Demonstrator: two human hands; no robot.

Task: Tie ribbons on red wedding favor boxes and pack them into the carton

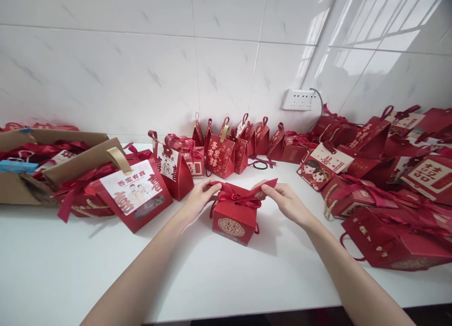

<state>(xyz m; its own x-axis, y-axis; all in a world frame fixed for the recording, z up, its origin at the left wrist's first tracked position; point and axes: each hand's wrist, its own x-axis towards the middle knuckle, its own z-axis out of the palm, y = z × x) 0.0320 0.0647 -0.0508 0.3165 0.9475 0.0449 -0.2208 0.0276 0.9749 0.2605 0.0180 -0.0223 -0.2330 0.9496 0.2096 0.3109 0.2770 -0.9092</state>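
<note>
A small red gift box (233, 220) with a gold round emblem stands on the white table (226, 279) in front of me. A red satin ribbon (237, 195) lies across its top. My left hand (198, 195) pinches the ribbon's left end. My right hand (286, 197) pinches the ribbon's right end, which sticks up toward the wall. Both hands rest at the box's top edges.
Many red gift boxes and bags crowd the table: a row along the tiled wall (226, 149), a pile at the right (388, 189), and a cardboard carton (42, 166) with more at the left. A large red bag with a white label (132, 194) stands left of my hands. A wall socket (300, 100) is behind.
</note>
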